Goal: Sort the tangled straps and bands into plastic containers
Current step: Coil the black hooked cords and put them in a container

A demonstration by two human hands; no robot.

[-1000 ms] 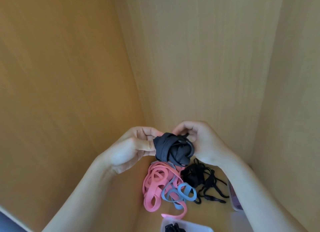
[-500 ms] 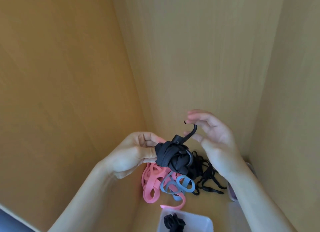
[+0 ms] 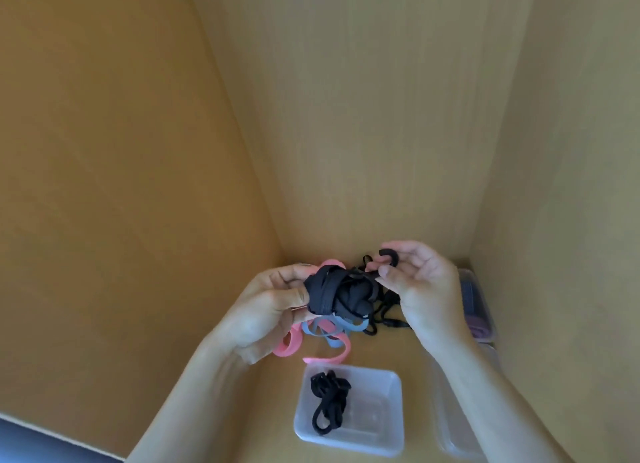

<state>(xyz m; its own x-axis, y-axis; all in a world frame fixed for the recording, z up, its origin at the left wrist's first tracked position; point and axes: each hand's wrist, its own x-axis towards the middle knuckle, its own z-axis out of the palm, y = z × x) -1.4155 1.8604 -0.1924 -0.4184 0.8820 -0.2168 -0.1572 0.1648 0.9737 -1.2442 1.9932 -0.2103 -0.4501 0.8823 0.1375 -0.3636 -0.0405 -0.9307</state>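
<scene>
Your left hand (image 3: 266,310) clamps the black strap bundle (image 3: 341,296) above the pink and blue bands (image 3: 323,330), steadying it so your right hand (image 3: 426,289), pinching its loose end (image 3: 389,254), can probably unwind it for the clear container (image 3: 377,422) nearby.

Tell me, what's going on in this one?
A person is untangling straps on a wooden shelf. The left grip holds a balled-up black strap while the right grip pinches its loose end. Pink bands, blue bands and thin black cords lie in a heap beneath. The clear tub in front holds one black cord.
</scene>
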